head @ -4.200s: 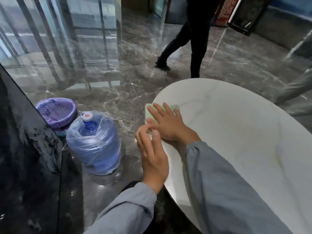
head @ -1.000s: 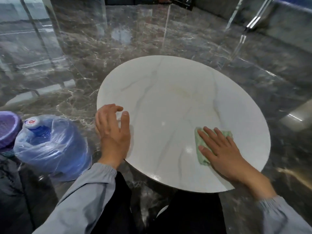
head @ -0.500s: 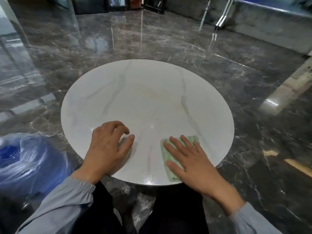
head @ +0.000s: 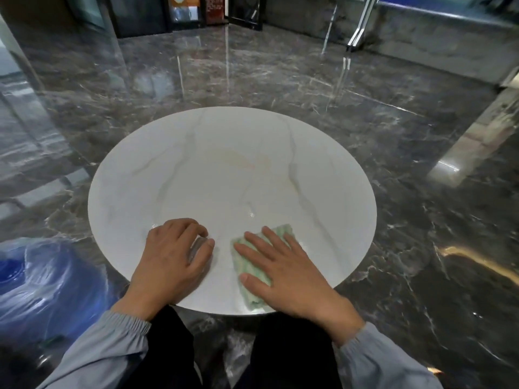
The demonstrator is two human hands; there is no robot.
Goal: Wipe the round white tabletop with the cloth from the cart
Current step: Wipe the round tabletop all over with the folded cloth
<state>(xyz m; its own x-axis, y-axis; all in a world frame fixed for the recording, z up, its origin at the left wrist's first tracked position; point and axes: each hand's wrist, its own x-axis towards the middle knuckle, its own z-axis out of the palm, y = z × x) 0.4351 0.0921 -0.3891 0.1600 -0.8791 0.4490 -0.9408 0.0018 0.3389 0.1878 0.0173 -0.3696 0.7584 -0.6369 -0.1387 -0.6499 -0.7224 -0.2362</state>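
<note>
The round white tabletop (head: 230, 178) with faint grey veins fills the middle of the head view. A folded pale green cloth (head: 247, 265) lies flat near its front edge. My right hand (head: 289, 273) presses down on the cloth with straight, spread fingers and covers most of it. My left hand (head: 171, 259) rests on the bare tabletop just left of the cloth, its fingers loosely curled and holding nothing. A faint yellowish mark (head: 241, 161) shows near the table's centre.
A big blue water jug (head: 39, 293) wrapped in clear plastic stands on the dark marble floor (head: 421, 226) at the left, close to the table's edge. Glass panels and dark doors (head: 191, 9) line the far side. My dark trousers sit under the table's front rim.
My view has swung from the table's left rim round to its front. My right hand has slid the cloth from the right side toward the front middle; my left hand has come onto the tabletop.
</note>
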